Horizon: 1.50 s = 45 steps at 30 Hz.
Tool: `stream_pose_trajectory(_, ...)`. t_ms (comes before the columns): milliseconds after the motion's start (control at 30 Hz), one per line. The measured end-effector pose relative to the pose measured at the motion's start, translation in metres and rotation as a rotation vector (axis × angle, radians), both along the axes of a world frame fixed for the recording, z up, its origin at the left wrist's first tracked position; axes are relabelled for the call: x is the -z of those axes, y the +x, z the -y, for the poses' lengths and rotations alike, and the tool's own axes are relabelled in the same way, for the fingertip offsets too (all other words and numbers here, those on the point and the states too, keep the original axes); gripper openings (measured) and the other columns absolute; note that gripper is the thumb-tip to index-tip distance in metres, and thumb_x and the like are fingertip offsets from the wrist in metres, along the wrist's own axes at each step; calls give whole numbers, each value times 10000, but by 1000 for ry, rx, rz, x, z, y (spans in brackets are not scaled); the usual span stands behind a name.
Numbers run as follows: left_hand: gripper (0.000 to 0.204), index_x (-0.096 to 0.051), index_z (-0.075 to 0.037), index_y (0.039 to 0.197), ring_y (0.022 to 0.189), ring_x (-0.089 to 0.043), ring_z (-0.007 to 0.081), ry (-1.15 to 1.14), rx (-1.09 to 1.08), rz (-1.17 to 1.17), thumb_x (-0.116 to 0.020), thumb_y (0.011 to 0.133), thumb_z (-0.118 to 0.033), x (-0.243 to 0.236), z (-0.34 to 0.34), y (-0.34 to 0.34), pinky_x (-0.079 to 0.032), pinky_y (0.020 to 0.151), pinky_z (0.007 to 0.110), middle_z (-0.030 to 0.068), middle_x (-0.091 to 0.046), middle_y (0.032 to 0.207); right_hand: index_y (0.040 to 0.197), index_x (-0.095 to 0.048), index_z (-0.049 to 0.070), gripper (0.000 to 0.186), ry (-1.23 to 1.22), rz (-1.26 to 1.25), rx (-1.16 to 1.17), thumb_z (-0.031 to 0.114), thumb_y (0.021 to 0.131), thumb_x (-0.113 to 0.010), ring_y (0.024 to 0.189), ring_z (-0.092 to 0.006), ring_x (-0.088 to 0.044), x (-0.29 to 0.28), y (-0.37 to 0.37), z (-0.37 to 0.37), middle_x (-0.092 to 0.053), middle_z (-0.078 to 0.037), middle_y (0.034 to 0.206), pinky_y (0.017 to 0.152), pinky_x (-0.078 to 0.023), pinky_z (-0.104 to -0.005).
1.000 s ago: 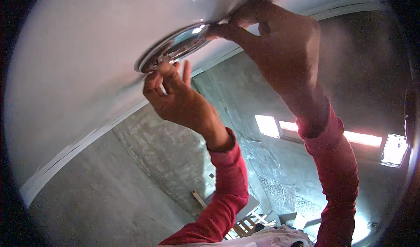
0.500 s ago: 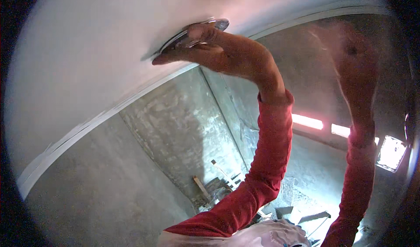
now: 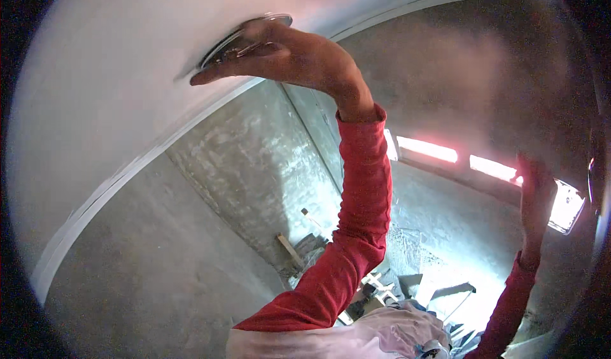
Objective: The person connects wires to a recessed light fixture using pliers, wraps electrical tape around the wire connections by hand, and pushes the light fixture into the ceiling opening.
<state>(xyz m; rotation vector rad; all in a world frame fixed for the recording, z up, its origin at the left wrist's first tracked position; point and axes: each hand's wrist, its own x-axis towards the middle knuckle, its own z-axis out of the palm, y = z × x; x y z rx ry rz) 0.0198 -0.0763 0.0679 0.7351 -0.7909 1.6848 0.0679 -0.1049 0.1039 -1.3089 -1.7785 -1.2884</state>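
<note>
My left hand is raised to the smooth white ceiling. Its fingers are wrapped round a flat, shiny metal trowel with a rounded end, whose thin edge lies against or very close to that surface; my palm hides most of its handle. The sleeve on this arm is red. Farther right and lower, my right hand is up in front of the bright openings. It is dark against the light, and its fingers cannot be made out.
A pale trim strip runs along the ceiling's edge above grey plastered walls. Bright narrow openings and a glaring square light are at the right. Below lie wooden pieces and jumbled dark and pale items.
My left hand and the trowel have shifted left and slightly up across the ceiling. My right hand has dropped from high up near the wall to the level of the bright openings.
</note>
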Motion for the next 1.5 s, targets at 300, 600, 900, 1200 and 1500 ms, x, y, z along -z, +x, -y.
stream_pose_trajectory(300,533,-363,19,1396,1305,-422,343,20,-302,-14,-476,1008,-328,-9,-66,0,-403,1061,504,188,-416,1404,1457,-323,35,614,192,-393,-69,417,989,-431,1303,-145,-416,73,-34,34,-447,-100,1436,1138,-295,-287)
stream_pose_trajectory(600,529,-366,18,1396,1302,-428,341,67,-272,-40,-466,1011,-332,-9,-20,30,-404,1061,501,189,-420,1402,1397,-393,-33,678,93,-377,-717,506,987,-382,1262,-216,-482,18,21,-18,-518,-153,1362,1123,-323,-315)
stream_pose_trajectory(900,526,-370,16,1395,1298,-434,339,59,-381,-53,-456,1014,-337,-14,-42,33,-406,1061,498,189,-424,1400,1370,-396,-109,799,-216,-349,-969,586,980,-343,1286,-290,-473,2,38,-43,-509,-217,1362,1134,-302,-341)
stream_pose_trajectory(1200,523,-373,15,1394,1295,-440,338,93,-482,-45,-447,1017,-341,-19,-41,49,-407,1062,496,190,-427,1398,1319,-377,-85,693,-395,-670,-1464,526,994,-351,1308,-287,-377,18,48,-63,-431,-214,1350,1133,-264,-356)
stream_pose_trajectory(1500,521,-377,13,1393,1292,-447,336,127,-566,-60,-437,1020,-345,-26,-44,72,-409,1062,493,191,-431,1396,1370,-244,0,652,-794,-792,-1935,474,975,-458,1288,-283,-340,16,82,-94,-328,-171,1397,1125,-288,-388)
